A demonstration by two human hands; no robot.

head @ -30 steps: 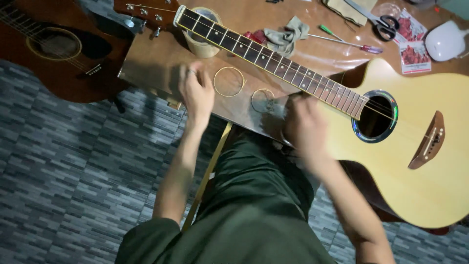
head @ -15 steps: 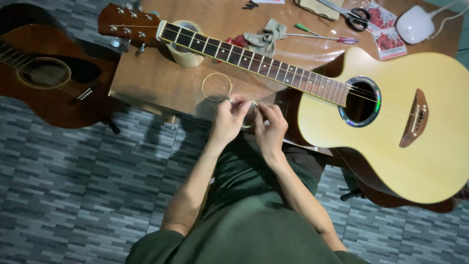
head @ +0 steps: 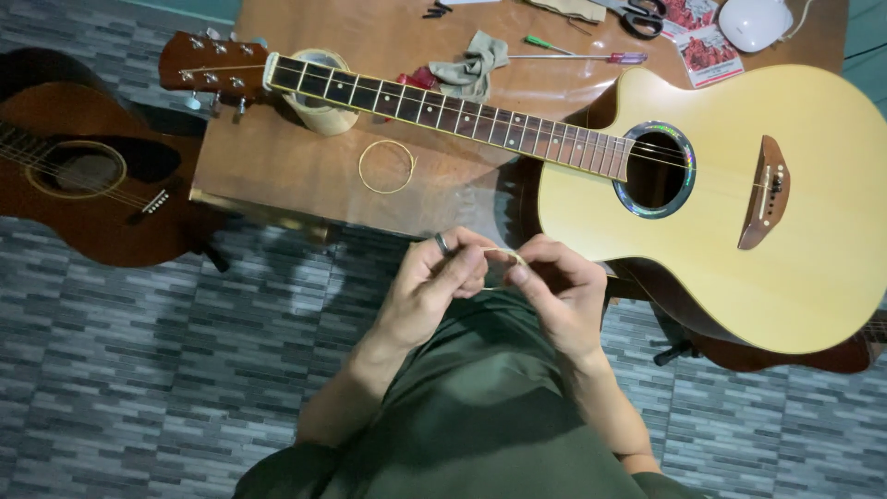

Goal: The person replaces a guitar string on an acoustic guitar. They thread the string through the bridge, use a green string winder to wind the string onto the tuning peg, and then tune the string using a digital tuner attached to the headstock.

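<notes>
Your left hand [head: 434, 282] and right hand [head: 559, 286] both pinch one small coiled string [head: 499, 259] just below the bench [head: 277, 166], near the yellow guitar [head: 739, 194].

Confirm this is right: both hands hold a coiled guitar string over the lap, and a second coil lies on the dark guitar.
Not quite. In the head view the second coil lies on the wooden table, not on the dark guitar. Both hands, left and right, do hold a coiled guitar string.

two flat red and white packets [head: 704, 42] lie on the far right of the brown table [head: 277, 157]. they sit near the white round thing [head: 756, 20].
</notes>
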